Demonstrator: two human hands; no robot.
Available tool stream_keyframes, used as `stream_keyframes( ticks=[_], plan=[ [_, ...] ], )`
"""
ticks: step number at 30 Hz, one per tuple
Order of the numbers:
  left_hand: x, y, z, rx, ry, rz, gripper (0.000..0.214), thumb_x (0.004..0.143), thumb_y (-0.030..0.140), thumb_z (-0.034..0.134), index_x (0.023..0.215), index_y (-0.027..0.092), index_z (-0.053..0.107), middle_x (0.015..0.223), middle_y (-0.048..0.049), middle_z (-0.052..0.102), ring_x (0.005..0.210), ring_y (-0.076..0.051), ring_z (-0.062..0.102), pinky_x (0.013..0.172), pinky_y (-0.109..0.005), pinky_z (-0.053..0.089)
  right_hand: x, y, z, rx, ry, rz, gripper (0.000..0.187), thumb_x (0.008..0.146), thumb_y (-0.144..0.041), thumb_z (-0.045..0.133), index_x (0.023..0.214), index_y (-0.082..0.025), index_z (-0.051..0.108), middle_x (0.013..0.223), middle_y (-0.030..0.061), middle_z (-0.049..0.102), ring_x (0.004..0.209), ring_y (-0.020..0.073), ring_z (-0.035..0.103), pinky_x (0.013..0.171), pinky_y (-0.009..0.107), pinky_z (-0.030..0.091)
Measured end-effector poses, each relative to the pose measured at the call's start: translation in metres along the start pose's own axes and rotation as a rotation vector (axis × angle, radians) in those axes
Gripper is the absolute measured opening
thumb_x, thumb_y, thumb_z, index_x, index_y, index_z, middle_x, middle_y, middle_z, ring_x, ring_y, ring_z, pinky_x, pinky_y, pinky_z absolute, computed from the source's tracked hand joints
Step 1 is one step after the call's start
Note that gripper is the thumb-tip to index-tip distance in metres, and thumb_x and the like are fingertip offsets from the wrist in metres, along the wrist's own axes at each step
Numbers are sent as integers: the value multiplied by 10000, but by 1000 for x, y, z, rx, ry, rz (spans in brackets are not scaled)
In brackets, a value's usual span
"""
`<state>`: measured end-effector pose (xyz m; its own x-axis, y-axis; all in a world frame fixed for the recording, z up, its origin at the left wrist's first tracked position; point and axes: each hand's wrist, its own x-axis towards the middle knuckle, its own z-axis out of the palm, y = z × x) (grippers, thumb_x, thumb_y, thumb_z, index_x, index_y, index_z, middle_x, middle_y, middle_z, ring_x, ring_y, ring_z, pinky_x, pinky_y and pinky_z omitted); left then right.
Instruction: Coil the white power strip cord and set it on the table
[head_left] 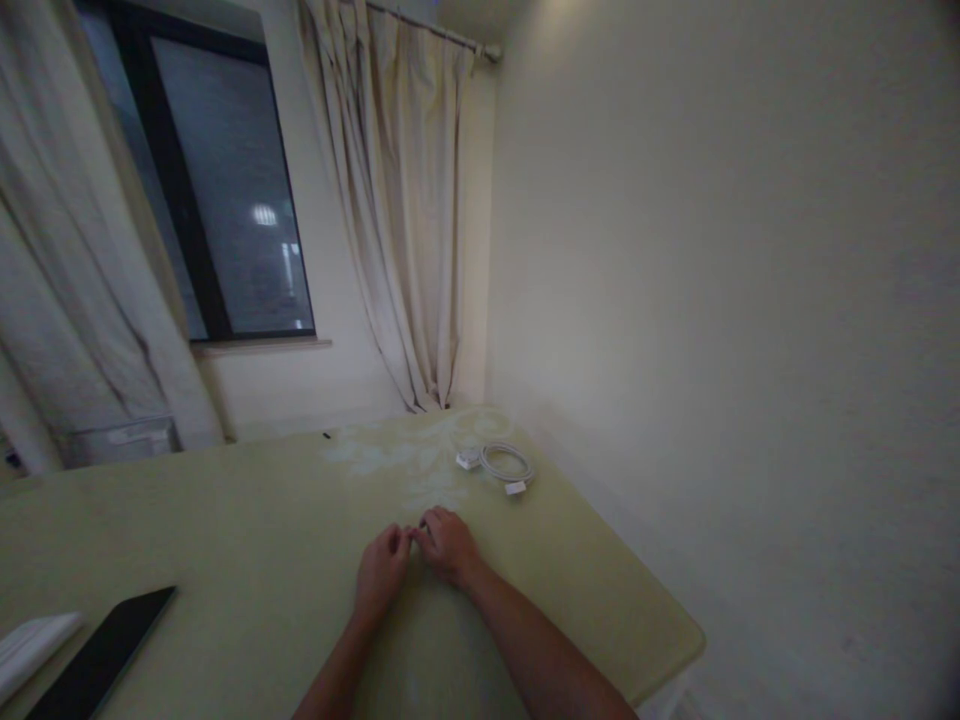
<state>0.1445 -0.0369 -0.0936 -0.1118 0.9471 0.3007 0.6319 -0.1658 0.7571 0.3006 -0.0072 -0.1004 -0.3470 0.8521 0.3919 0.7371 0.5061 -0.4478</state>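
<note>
My left hand [383, 572] and my right hand [448, 548] meet just above the middle of the table, their fingertips pinched together. Whatever lies between the fingers is too small or hidden to name. Beyond my right hand lies a coiled white cable [507, 474], with a white plug block [469, 458] at its left and a small white connector block [515, 488] in front of it. Neither hand touches the cable.
The pale green table [225, 540] ends at a wall on the right and curtains [416, 230] behind. At the left front lie a flat black object [105, 655] and a white object [34, 645]. A tiny black piece [326, 435] rests near the back edge.
</note>
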Motion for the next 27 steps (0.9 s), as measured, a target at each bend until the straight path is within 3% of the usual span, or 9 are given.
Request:
stream_keyframes(
  ticks=[7,11,16,19,21,23,27],
  plan=[
    [0,-3,4,-58,0,-12,404,903,540,430,624,247,415,562,22,448,575,-163,433,598,-295,297,-4,-4,-6,-19,85,19,290,1075,-457,528,1037,-211,675,1042,95,723,980,249,642,901,371,466],
    [0,-5,4,-76,-7,-23,449,897,614,399,629,256,361,572,25,405,587,-165,421,600,-303,291,4,3,-37,-38,219,104,248,1088,-344,474,1056,-217,684,1076,101,719,1062,249,628,990,386,445],
    [-2,-7,5,-88,-6,-41,529,887,723,352,629,262,328,573,29,366,584,-167,403,592,-307,279,39,66,-120,-129,374,419,323,1093,-314,406,1146,-173,691,1207,163,699,1203,281,601,1082,414,411],
    [-3,-8,7,-95,-8,-54,549,885,748,347,633,259,337,576,28,372,588,-167,397,594,-310,276,47,114,-154,-175,372,696,302,1033,-267,520,1234,-100,673,1324,260,642,1282,355,593,1068,464,433],
    [-4,-7,7,-96,-10,-66,550,887,746,357,635,257,344,578,27,380,588,-165,393,593,-312,273,43,138,-161,-168,308,855,396,960,-320,674,1237,-37,668,1325,335,620,1260,427,613,1015,504,479],
    [-5,-6,7,-98,-13,-76,551,889,746,359,636,256,344,583,24,386,591,-164,393,591,-312,274,38,154,-159,-142,242,969,480,895,-350,779,1236,-31,670,1316,348,621,1235,438,637,984,495,515],
    [-6,-5,5,-101,-18,-87,567,892,764,352,641,255,339,587,23,379,600,-166,401,589,-307,289,37,171,-154,-64,157,1065,426,953,-348,758,1300,-122,658,1355,204,644,1189,314,673,987,464,568]
  ],
)
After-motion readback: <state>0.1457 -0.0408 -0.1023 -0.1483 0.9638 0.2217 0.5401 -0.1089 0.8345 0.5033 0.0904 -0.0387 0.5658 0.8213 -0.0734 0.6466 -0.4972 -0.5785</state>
